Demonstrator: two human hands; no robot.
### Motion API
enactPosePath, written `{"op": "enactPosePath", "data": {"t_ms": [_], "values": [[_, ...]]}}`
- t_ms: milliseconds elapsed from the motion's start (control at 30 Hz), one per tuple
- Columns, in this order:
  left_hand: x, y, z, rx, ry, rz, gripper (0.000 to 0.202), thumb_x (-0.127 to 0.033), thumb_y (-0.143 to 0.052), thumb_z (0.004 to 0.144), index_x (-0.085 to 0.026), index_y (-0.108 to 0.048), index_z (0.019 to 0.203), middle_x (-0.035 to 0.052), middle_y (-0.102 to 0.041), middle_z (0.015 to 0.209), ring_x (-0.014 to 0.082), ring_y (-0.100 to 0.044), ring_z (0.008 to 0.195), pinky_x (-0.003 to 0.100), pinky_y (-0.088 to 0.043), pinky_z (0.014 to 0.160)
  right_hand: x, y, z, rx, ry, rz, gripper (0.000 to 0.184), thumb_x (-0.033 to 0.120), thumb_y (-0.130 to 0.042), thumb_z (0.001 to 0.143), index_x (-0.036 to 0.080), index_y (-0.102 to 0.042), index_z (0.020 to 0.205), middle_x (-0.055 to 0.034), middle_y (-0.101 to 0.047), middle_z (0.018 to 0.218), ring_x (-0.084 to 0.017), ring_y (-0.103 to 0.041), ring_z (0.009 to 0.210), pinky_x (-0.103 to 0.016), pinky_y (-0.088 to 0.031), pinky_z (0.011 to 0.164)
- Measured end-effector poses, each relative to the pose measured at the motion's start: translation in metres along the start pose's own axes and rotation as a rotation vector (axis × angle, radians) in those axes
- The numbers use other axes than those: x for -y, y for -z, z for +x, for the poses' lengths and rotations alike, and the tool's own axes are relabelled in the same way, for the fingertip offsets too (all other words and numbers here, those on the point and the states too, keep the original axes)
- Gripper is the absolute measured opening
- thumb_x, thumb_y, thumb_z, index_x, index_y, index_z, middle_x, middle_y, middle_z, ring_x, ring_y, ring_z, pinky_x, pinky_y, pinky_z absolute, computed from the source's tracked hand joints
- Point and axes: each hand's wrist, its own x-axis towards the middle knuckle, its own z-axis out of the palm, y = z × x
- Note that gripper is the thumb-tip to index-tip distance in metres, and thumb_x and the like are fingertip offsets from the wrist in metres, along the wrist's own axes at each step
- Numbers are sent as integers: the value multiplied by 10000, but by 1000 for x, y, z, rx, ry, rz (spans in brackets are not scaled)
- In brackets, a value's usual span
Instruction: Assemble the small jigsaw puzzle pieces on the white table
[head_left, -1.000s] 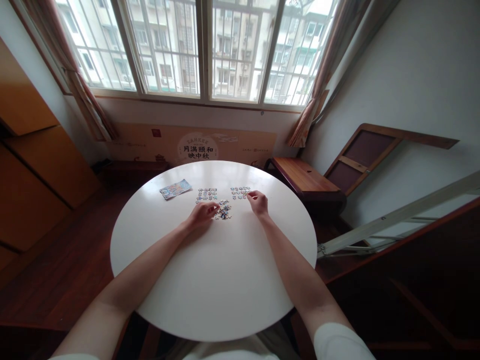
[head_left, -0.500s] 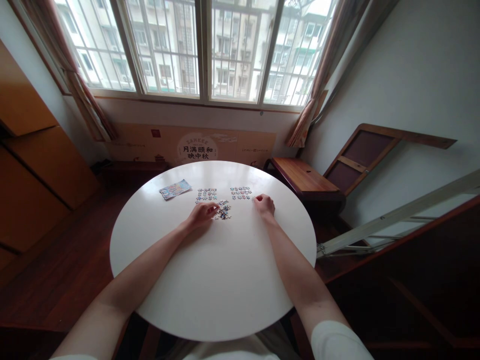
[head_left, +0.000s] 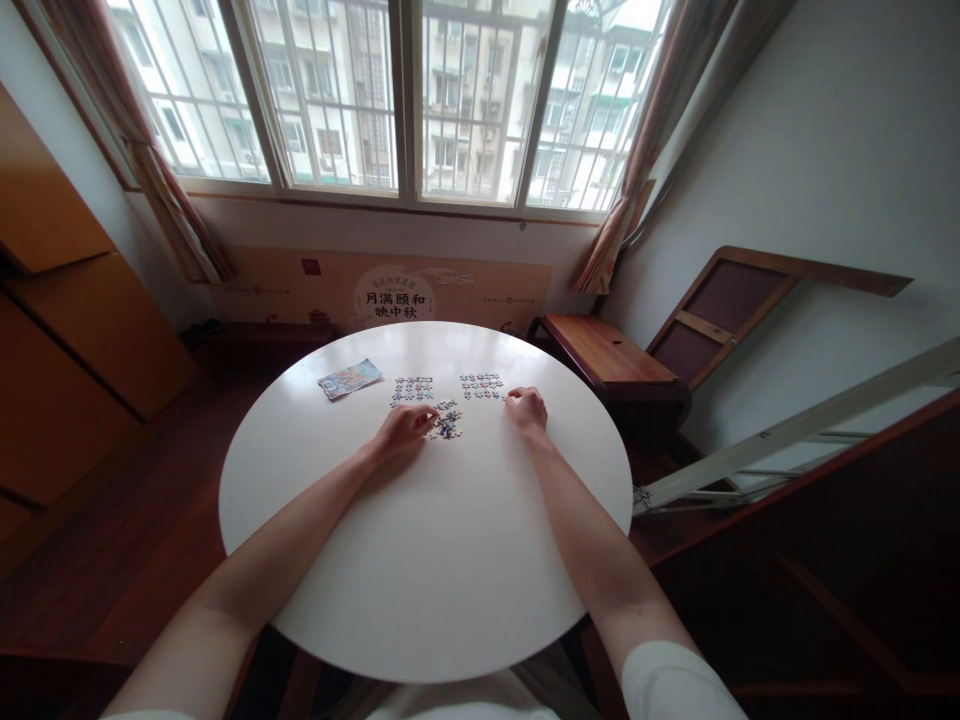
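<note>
Small jigsaw pieces lie on a round white table in three groups: a left grid, a right grid and a loose pile. My left hand rests at the left edge of the loose pile, fingers curled and pinched at its pieces. My right hand lies just right of the right grid, fingers curled together; what they hold, if anything, is too small to make out. A colourful picture card lies to the far left of the pieces.
A wooden bench stands beyond the table's right side, with a folded wooden frame behind it. Orange cabinets line the left wall. A printed cardboard panel leans under the barred window.
My right hand drew back from the right grid to the table just right of it. My left hand stayed at the loose pile.
</note>
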Motion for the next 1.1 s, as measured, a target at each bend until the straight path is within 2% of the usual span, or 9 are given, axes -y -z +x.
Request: {"op": "enactPosePath", "data": {"t_ms": [133,367,767,933,1100], "values": [[0,0,0,7,1,3,228,-292,-506,828,-164,-686,884,-10,-604,582,74,-508,517,168,-363,552,5,0,-2,43,43,-75,199,226,-512,785,190,-701,836,-84,-609,1018,-222,-545,939,-291,-427,771],[1,-1,0,11,-3,17,220,-286,-509,826,-166,-684,885,-7,-612,595,78,-520,529,172,-366,565,9,1,-5,124,132,-127,252,226,-481,810,200,-695,940,-86,-581,1081,-244,-480,1000,-322,-395,848],[-1,0,0,20,-3,23,214,-269,-513,822,-167,-684,899,-9,-617,590,81,-533,530,174,-368,568,3,-6,-2,171,165,-150,301,260,-427,852,234,-639,1064,-90,-513,1206,-296,-419,1043,-408,-379,847],[0,0,0,22,-1,31,206,-258,-520,812,-166,-685,897,-4,-625,604,85,-532,539,175,-371,571,2,-6,-2,166,168,-136,331,259,-430,838,222,-622,1105,-94,-511,1213,-311,-422,1043,-426,-384,851],[0,0,0,22,0,24,211,-250,-508,816,-166,-684,896,-5,-620,598,83,-528,532,175,-370,568,2,-7,-2,103,149,-102,388,227,-439,816,190,-584,1173,-96,-505,1219,-292,-457,1028,-397,-400,864]]}}
